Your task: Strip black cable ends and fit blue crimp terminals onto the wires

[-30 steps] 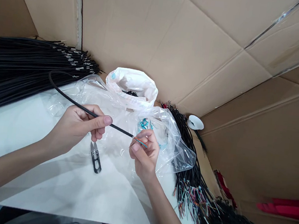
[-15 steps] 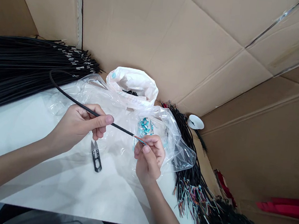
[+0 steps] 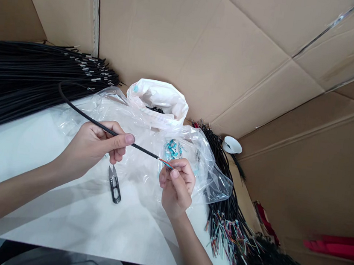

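Note:
My left hand [image 3: 98, 144] is closed on a thin black cable [image 3: 79, 112] that curves back to the left over the white table [image 3: 57, 212]. At the cable's stripped end, coloured wires [image 3: 166, 164] stick out, and my right hand [image 3: 176, 184] pinches them between thumb and fingers. Small grey thread snips [image 3: 114, 184] lie on the table just below my left hand. A clear plastic bag [image 3: 199, 161] with small teal parts [image 3: 172, 148] lies behind my right hand.
A big pile of black cables [image 3: 16, 78] fills the left. A white bag [image 3: 158, 100] stands at the back. More cut cables with coloured wire ends [image 3: 226, 224] hang off the table's right edge beside a small white cup [image 3: 232, 145]. Cardboard walls surround everything.
My right hand has shifted slightly right and down, its fingers closing over the coloured wire ends. My left hand and the cable have stayed in place.

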{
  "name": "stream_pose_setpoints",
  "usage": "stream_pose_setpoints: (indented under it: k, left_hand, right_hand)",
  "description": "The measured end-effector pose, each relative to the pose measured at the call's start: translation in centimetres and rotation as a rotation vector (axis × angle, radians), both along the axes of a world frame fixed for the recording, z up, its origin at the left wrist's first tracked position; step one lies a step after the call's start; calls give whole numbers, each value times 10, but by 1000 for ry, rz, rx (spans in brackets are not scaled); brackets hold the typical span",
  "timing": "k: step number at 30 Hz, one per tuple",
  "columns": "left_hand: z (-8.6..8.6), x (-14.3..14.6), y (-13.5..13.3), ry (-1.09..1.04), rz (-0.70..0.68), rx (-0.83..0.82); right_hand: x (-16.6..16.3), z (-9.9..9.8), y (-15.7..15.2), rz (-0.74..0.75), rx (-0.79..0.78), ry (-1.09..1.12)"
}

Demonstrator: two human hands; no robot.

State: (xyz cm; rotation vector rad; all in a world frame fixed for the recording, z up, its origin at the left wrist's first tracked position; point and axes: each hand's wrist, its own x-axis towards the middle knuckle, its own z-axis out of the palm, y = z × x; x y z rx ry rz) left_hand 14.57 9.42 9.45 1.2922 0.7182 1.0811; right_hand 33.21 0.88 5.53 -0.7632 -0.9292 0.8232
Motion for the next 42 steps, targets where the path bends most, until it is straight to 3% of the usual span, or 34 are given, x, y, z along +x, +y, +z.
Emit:
stream_pose_setpoints:
  k: [10,17,21,26,29,35,42]
  left_hand:
    - [3,-2,1,-4,-24,-109]
    - [3,-2,2,-3,-19,-140]
    - [2,-4,3,20,12,-122]
    - [2,-3,2,37,19,-88]
    - [3,0,-2,41,20,-78]
    - [2,3,-10,52,106,-90]
    - [1,2,-11,1,136,-75]
  right_hand:
    - [5,-5,10,84,-142,-50]
    - [8,-3,10,151,-125,-44]
    - [11,0,9,-82,-35,-272]
    - [23,5,6,-555,303,-969]
    - [30,6,5,-758,474,-1235]
    - [27,1,1,-908,487,-1226]
    - [8,-4,4,-808,262,-868]
